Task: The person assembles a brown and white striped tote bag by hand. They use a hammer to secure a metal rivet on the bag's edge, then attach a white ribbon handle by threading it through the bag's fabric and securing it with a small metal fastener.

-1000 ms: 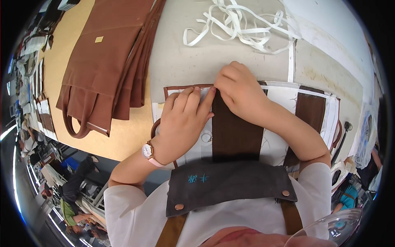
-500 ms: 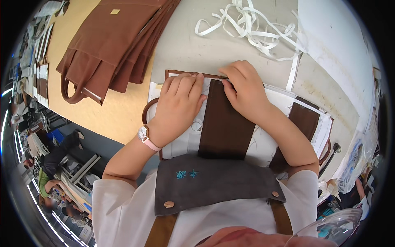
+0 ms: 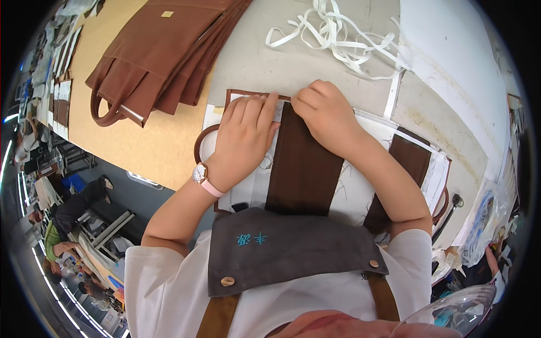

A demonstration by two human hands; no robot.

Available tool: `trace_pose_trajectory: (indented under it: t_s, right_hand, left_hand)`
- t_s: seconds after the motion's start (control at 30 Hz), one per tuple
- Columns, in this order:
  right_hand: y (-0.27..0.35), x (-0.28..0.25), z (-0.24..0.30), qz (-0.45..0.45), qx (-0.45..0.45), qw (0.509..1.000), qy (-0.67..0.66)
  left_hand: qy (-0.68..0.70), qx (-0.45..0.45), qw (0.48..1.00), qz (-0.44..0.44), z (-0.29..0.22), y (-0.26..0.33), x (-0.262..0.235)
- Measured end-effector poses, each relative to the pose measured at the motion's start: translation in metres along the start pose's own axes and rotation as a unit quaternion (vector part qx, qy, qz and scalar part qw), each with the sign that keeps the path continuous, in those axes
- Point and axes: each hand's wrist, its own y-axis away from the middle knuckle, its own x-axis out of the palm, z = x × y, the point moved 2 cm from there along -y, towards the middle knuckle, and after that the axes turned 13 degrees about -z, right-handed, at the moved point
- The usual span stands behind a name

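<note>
A flat brown bag piece (image 3: 230,97) with white backing lies before me, its brown edge folded along the far side. A wide dark brown strip (image 3: 304,163) crosses its middle. My left hand (image 3: 243,132) rests flat on the piece left of the strip, fingers stretched toward the far edge. My right hand (image 3: 324,118) is closed at that edge, by the top of the strip, its fingertips curled under. Whatever its fingers pinch is hidden. A brown loop handle (image 3: 200,143) sticks out on the left, and another handle (image 3: 442,205) shows at the right end.
Several brown handbags (image 3: 149,62) lie stacked at the far left on a tan board (image 3: 152,152). A tangle of white tape (image 3: 338,39) sits beyond my hands on the grey table (image 3: 248,62). Clear plastic wrapping (image 3: 479,225) is at the right. People work at the far left.
My right hand has shifted left along the far edge, closer to my left hand. The small metal thing seen at its fingertips before is now hidden. My left hand stays flat.
</note>
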Motion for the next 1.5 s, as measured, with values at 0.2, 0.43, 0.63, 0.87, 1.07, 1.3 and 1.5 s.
trace_pose_trajectory:
  t_s: [0.2, 0.43, 0.63, 0.87, 1.07, 1.3, 1.5]
  right_hand:
    - [0.002, -0.004, 0.012, 0.016, -0.089, 0.992, 0.089]
    - [0.007, -0.003, 0.012, 0.013, -0.066, 0.992, 0.108]
    - [0.021, -0.015, -0.011, -0.047, 0.124, 0.991, -0.003]
    - [0.025, -0.019, -0.008, -0.054, 0.163, 0.985, 0.004]
    - [0.021, -0.029, 0.003, -0.050, 0.070, 0.994, 0.062]
    - [0.017, -0.021, 0.011, 0.005, 0.005, 0.984, 0.177]
    - [0.017, -0.025, 0.005, 0.007, 0.027, 0.990, 0.138]
  left_hand:
    - [-0.037, 0.006, 0.999, 0.020, -0.005, -0.001, -0.004]
    - [-0.111, 0.000, 0.993, -0.040, -0.026, 0.003, 0.005]
    - [-0.057, -0.009, 0.998, -0.027, -0.035, 0.010, 0.013]
    - [-0.096, -0.004, 0.995, -0.012, -0.040, 0.007, 0.018]
    - [-0.082, -0.031, 0.996, -0.020, -0.046, 0.009, 0.018]
    - [-0.081, -0.027, 0.996, -0.011, -0.046, 0.011, 0.023]
    - [-0.081, -0.027, 0.996, 0.004, -0.046, 0.009, 0.022]
